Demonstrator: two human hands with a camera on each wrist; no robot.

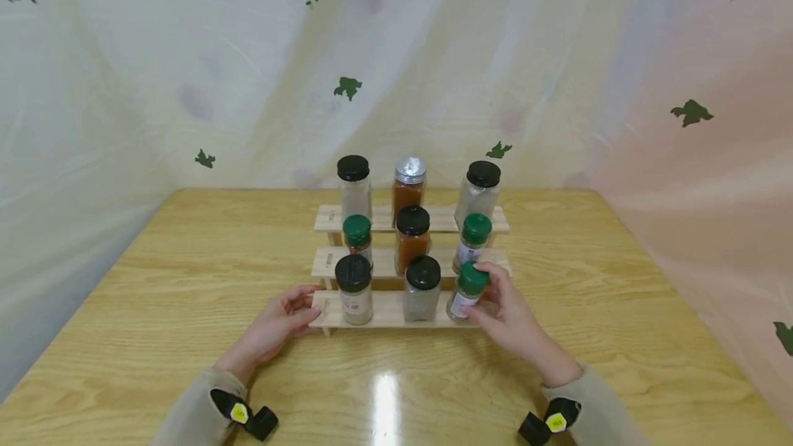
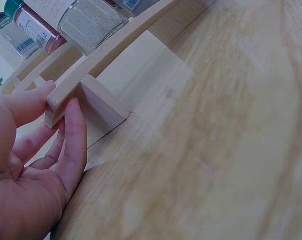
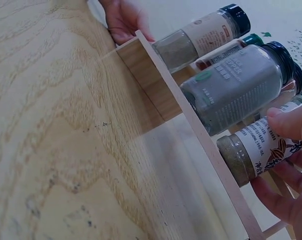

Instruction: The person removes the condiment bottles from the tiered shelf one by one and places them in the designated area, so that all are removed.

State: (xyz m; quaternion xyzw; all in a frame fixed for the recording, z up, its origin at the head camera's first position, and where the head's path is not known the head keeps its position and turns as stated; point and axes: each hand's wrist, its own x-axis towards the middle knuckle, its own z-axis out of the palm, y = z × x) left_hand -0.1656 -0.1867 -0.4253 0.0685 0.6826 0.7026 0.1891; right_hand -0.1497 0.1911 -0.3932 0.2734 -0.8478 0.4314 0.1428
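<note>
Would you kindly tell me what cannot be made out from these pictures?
Head view: silver-lidded jar, base partly hidden by the middle jar.
Head view: printing on the rack, too small to read.
Left wrist view: lid of the front-left jar, cut off by the top edge.
Right wrist view: held jar, label partly covered by the right hand.

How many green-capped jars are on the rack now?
3: the middle-tier left jar, the middle-tier right jar, and the front-right jar, held by the right hand. None appears hidden.

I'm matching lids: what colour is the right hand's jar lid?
The lid is green, clearest in the head view.
</note>
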